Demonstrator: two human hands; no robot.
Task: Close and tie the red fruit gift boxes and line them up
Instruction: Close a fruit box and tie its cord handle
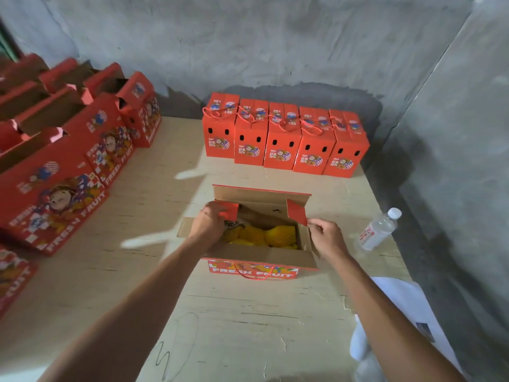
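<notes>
An open red fruit gift box (256, 270) stands in the middle of the table, with yellow net-wrapped fruit (261, 235) inside and a red cord handle hanging at its front. My left hand (208, 224) grips the left end flap (230, 212), folded inward over the fruit. My right hand (326, 237) pinches the lower corner of the right end flap (297, 212). The long back flap stands upright. Behind it, several closed, tied red boxes (283, 139) stand side by side in a row against the wall.
Several open red boxes (71, 150) crowd the left side of the wooden table (248, 312). A clear water bottle (378, 230) lies at the right edge. White cloth (399, 312) shows at lower right. Grey concrete walls close in behind and on the right.
</notes>
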